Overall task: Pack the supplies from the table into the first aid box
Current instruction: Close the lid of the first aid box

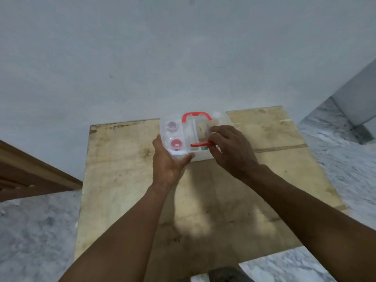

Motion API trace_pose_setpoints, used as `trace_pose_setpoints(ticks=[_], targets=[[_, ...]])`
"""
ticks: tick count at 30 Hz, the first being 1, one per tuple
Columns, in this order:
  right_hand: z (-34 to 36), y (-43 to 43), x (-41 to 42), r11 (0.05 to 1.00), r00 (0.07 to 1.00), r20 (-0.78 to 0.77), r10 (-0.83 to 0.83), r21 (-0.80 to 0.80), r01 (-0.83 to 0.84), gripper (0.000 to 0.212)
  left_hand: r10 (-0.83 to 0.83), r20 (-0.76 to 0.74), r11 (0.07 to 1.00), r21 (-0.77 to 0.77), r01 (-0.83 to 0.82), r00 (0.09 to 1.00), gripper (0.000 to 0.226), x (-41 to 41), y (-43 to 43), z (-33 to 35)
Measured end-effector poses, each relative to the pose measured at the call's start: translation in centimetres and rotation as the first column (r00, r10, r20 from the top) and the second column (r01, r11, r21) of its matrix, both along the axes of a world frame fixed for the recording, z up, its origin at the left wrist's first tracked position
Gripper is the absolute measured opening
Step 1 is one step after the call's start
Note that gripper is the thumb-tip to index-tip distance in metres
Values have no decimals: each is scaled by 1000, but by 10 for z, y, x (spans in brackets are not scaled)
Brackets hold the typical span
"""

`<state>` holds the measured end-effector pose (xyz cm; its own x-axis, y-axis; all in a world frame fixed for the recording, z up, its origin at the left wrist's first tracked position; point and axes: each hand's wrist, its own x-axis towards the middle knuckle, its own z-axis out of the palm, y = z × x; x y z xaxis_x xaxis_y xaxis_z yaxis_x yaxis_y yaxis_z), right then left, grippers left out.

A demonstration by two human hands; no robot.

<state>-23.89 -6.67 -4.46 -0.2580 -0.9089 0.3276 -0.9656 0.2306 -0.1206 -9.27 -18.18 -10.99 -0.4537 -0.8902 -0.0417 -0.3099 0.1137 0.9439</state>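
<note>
The first aid box (179, 137) is clear plastic with a red carry handle (196, 116) and a red front latch (200, 144). It stands at the far middle of the wooden table (126, 180), against the wall. Through its lid I see two red-capped containers (176, 144) on the left and pale supplies in the middle. My left hand (168, 161) grips the box's near left corner. My right hand (230, 147) rests on the lid's right side, its fingers closed on the latch. No loose supplies show on the table.
A pale wall rises right behind the table. Marble floor (345, 159) surrounds the table on both sides. A brown wooden frame (30, 174) juts in at the left. A grey wall corner (358, 98) stands at the far right.
</note>
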Motion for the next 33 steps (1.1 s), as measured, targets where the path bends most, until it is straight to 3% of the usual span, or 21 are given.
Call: trace_pose_setpoints(ticks=[12, 15, 18, 23, 25, 29, 33], targets=[[-26, 3, 6, 997, 999, -18, -39, 69, 41, 20, -71, -77, 997, -14, 70, 995, 120, 4, 0, 2], [-31, 5, 6, 997, 999, -34, -34, 68, 37, 21, -147, -124, 986, -92, 136, 981, 104, 7, 1, 8], [-32, 11, 5, 998, 999, -36, 12, 64, -9, 25, -217, -78, 962, -183, 200, 973, 89, 10, -1, 12], [-26, 20, -6, 994, 990, 108, 94, 39, -99, 42, -211, -17, 957, -209, 202, 977, 88, 19, -10, 10], [-28, 22, -11, 999, 990, 135, 41, -23, -38, 48, -209, 6, 954, -220, 206, 978, 88, 19, -10, 11], [-38, 23, -21, 972, 919, 324, -224, 11, 233, 92, -229, 23, 955, -186, 229, 973, 101, 22, -9, 11], [-49, 21, -21, 975, 860, 463, -215, 57, 213, 103, -300, 22, 939, -171, 299, 954, 106, 24, -10, 10]])
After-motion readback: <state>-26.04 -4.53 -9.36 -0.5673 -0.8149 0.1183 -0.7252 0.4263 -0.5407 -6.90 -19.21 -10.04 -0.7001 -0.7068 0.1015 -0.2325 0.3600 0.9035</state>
